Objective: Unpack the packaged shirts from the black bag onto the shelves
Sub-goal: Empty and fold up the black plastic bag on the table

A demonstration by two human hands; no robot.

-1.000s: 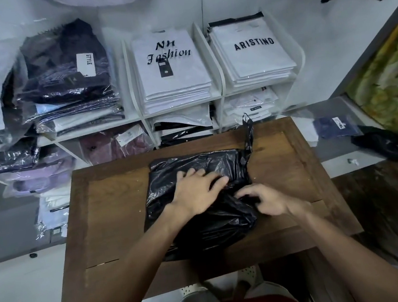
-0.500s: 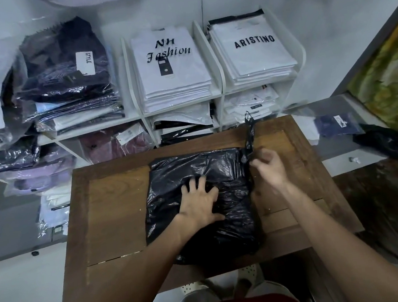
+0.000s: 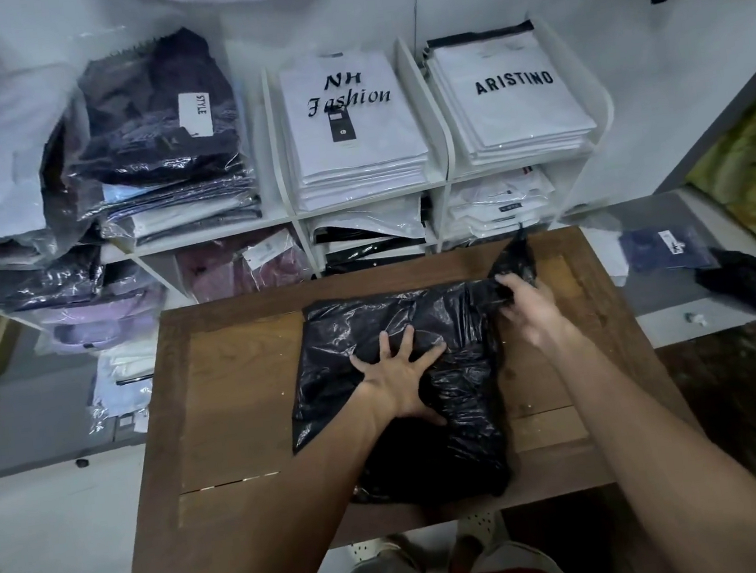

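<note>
The bag (image 3: 385, 328) lies flat on the table (image 3: 237, 387), still closed; no shirt has been taken out. It is pinned by the left hand (image 3: 400, 373), fingers spread and pressed flat on its top, nothing grasped. The right hand (image 3: 526, 304) is at the bag's far right corner, fingers curled round the twisted neck (image 3: 512, 264), which stands up from the corner. The step in hand is judged to be the opening of the bag. The next move calls for the neck to be loosened and the mouth pulled wide while the bag is held down.

The shelves (image 3: 428, 106) stand just behind the table, stacked with packed shirts (image 3: 355, 147); the top stacks look near full. A loose packet (image 3: 666, 248) and dark plastic (image 3: 753, 286) lie at right, apart from the table.
</note>
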